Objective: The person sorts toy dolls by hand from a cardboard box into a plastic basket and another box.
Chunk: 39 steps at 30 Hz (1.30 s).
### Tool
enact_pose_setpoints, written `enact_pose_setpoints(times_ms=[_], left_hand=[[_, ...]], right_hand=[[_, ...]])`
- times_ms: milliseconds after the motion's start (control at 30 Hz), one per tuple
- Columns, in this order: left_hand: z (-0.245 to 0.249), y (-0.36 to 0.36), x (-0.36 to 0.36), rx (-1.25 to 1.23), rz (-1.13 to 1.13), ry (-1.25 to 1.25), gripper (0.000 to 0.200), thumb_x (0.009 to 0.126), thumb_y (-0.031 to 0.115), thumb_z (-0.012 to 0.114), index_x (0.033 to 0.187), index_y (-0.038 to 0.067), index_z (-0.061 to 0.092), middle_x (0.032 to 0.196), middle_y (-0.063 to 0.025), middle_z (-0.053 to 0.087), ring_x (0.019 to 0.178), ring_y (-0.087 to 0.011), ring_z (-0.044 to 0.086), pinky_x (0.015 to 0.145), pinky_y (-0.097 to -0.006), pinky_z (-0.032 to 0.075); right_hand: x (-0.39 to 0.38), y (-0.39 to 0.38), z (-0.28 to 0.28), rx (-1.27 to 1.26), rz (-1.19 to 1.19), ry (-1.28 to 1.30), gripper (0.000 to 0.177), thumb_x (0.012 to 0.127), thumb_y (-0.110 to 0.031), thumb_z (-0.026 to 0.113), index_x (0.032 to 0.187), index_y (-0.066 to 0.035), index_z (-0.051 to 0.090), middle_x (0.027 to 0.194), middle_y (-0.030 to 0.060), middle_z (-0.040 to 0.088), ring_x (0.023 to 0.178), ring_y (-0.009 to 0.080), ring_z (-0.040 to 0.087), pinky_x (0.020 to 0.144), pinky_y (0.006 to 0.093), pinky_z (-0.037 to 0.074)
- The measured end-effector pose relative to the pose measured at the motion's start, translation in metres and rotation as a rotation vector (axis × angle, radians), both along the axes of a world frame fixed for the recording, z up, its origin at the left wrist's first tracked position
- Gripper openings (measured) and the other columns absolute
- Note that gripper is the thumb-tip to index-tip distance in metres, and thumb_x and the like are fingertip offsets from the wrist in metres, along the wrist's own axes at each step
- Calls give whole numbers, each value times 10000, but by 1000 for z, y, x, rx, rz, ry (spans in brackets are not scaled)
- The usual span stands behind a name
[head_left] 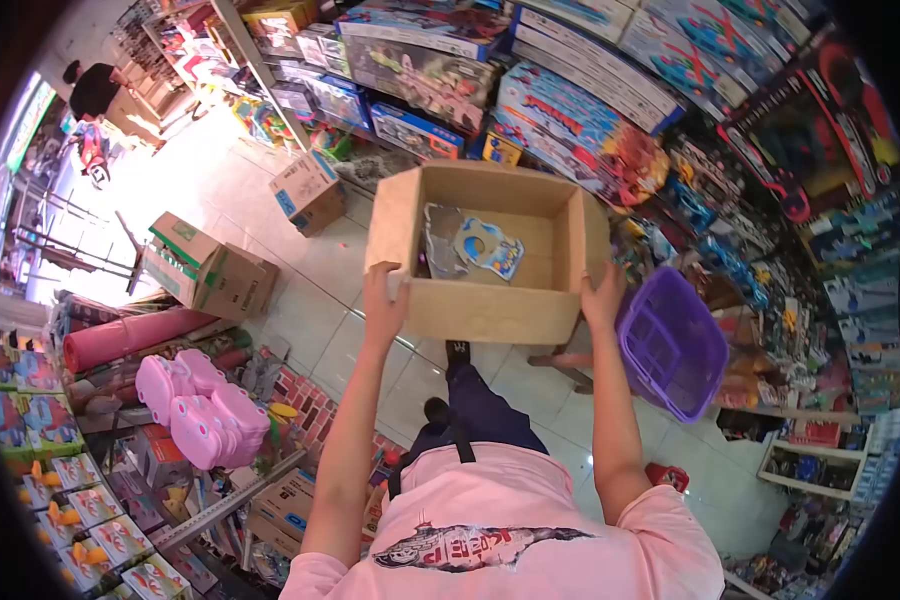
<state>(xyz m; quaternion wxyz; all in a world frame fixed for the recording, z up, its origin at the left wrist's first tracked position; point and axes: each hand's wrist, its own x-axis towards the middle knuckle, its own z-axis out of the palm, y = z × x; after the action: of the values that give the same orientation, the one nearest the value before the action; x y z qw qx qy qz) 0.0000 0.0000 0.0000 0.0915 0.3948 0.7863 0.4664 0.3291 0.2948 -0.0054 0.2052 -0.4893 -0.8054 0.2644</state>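
An open cardboard box (470,312) is held out in front of me, its flaps folded outward. Inside it lie a blue-and-white printed card (490,248) and a clear plastic packet beside that card. My left hand (385,298) is closed on the box's near left corner, thumb up on the side. On the near right corner, my right hand (602,294) grips the cardboard the same way. Parts of the fingers are hidden against the box. Just right of my right hand stands a purple plastic basket (710,385).
Shelves with boxed toys (420,85) line the far side. Cardboard cartons (232,283) and a smaller carton (308,195) stand on the tiled floor. At left are a pink roll (135,335) and pink plastic pieces (205,410). A person (95,92) is near the doorway.
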Motion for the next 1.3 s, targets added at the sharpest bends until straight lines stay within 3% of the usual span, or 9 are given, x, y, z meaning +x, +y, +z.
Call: enact_pose_setpoints(times_ms=[100, 200, 300, 633, 733, 833, 1000, 1133, 1300], left_hand=[[16, 15, -12, -35, 75, 312, 498, 890, 231, 683, 1299, 8, 508, 1163, -210, 594, 1083, -376, 565, 972, -428, 442], [-33, 42, -36, -120, 156, -49, 471, 890, 211, 659, 1281, -14, 521, 1200, -239, 579, 1122, -408, 559, 950, -450, 455], [-61, 21, -55, -124, 55, -228, 459, 904, 203, 639, 1291, -14, 520, 1168, -248, 615, 1102, -424, 592, 920, -472, 475], [-66, -93, -137, -220, 502, -404, 368, 949, 206, 609, 1263, 18, 562, 1028, -206, 697, 919, -314, 684, 825, -387, 517], [-64, -119, -163, -223, 628, -448, 336, 959, 213, 610, 1232, 19, 586, 974, -192, 701, 869, -289, 682, 795, -375, 515], [-57, -146, -197, -208, 695, -417, 316, 963, 214, 610, 1210, 16, 604, 921, -189, 691, 825, -268, 672, 756, -371, 508], [-63, -182, -256, -83, 828, -333, 283, 976, 189, 596, 1185, 0, 619, 898, -182, 686, 797, -235, 661, 730, -367, 496], [-75, -211, -297, -28, 905, -376, 284, 983, 197, 591, 1179, -7, 618, 914, -181, 696, 820, -247, 672, 753, -377, 502], [-72, -208, -344, 17, 1046, -349, 288, 991, 206, 583, 1171, -19, 600, 930, -186, 700, 837, -263, 679, 766, -384, 506]], right_hand=[[-47, -7, 2, -6, -296, -171, 632, 855, -256, 732, 1409, -76, 488, 1475, 238, 449, 1342, 404, 450, 1074, 470, 392], [-82, 26, 2, -269, -269, -178, 419, 866, -282, 690, 1185, -15, 644, 1182, 240, 664, 1105, 407, 626, 933, 471, 491], [-96, 34, -32, -103, -99, -159, 389, 864, -251, 672, 1155, 5, 645, 1032, 249, 700, 991, 422, 661, 875, 492, 513], [-232, -9, -49, -332, 206, 56, 482, 851, -233, 672, 1226, 63, 609, 1138, 281, 659, 1078, 429, 625, 939, 461, 478], [-297, -28, -43, -136, 278, 159, 483, 869, -242, 699, 1188, 107, 602, 961, 254, 693, 908, 370, 679, 814, 390, 515], [-370, -48, 12, -342, 347, 98, 498, 833, -252, 702, 1204, 71, 620, 1104, 271, 671, 1045, 415, 638, 936, 428, 493], [-474, -66, -12, -53, 379, 3, 449, 843, -278, 707, 1195, -6, 651, 1053, 203, 694, 974, 400, 654, 860, 417, 513], [-536, -86, 3, -522, 369, 145, 505, 881, -379, 713, 1257, -55, 619, 1095, 145, 694, 1076, 286, 649, 913, 411, 494], [-579, -125, -7, -346, 87, 113, 676, 908, -426, 682, 1352, 33, 461, 1422, 275, 409, 1253, 383, 475, 1040, 491, 381]])
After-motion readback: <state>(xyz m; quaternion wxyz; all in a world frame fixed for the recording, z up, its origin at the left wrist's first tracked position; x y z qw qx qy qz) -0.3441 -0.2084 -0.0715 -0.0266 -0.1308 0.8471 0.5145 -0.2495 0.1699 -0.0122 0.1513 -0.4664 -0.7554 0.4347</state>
